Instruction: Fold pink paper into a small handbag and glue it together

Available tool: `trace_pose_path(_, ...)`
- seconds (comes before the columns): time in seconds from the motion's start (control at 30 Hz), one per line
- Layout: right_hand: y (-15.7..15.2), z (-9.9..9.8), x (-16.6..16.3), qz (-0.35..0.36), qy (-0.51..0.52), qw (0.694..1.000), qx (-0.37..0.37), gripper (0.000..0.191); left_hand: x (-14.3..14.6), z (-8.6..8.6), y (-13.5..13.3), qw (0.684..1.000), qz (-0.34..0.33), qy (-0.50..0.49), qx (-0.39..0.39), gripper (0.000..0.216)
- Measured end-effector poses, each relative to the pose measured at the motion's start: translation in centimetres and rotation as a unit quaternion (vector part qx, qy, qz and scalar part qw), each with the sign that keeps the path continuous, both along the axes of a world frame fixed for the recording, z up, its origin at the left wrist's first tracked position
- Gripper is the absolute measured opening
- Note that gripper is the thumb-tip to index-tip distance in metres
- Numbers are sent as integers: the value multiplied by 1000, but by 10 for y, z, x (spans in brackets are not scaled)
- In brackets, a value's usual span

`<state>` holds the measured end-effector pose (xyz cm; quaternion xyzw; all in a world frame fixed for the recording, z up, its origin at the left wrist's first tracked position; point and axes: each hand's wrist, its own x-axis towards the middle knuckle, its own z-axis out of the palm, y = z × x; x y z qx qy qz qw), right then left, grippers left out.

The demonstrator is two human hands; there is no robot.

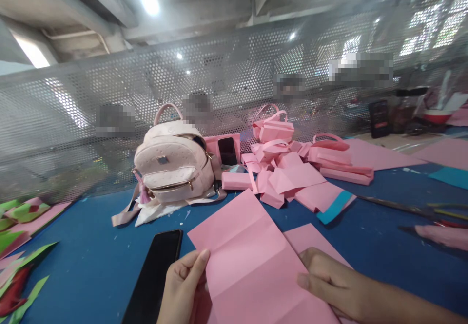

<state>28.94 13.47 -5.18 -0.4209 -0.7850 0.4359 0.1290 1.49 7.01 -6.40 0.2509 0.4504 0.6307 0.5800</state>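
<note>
Evenly gripped from two sides: a creased pink sheet (pixel 248 256)

At the bottom centre of the frame, the pink sheet is held tilted above the blue table (pixel 95 246). The left hand (pixel 185 282) pinches its left edge, thumb on the face and the other fingers bent behind. The right hand (pixel 329 280) pinches the right edge in similar manner; probably two grips are used so that the paper does not sag. A second pink sheet (pixel 318 242) shows behind; whether the right hand holds it too, I cannot tell.

Just beside the left hand, a black phone (pixel 155 270) lies flat, perhaps to be within easy reach.

Farther, at the centre right, pink paper pieces (pixel 292 180) are heaped together with small handled paper forms (pixel 274 131), maybe gathered so that they do not scatter. To their left, a second phone (pixel 227 151) stands upright, apparently propped by something behind. A pale backpack (pixel 175 163) stands at the left of it, before the perforated screen (pixel 226 85), which perhaps serves as a divider.
</note>
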Motion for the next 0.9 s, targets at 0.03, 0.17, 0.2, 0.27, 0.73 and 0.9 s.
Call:
trace_pose_path(0.03,0,1,0,-1,-6,1000,-4,68,0,-1,0,1000,0,-9,2,32)
trace_pose_path(0.17,0,3,-2,-4,-21,1000,-15,69,-1,-2,0,1000,-5,-16,2,29)
trace_pose_path(0.2,0,2,-2,-6,-20,1000,-18,69,-1,-2,0,1000,-8,-20,0,27)
trace_pose_path(0.27,0,-1,0,-10,-5,999,-41,69,-1,-1,0,1000,-10,-26,-3,25)
trace_pose_path(0.73,2,-2,-1,-18,-2,1000,4,69,1,6,2,998,16,-52,-22,27)
trace_pose_path(0.9,3,-13,4,5,42,994,-97,70,0,7,2,998,11,-59,-19,23)
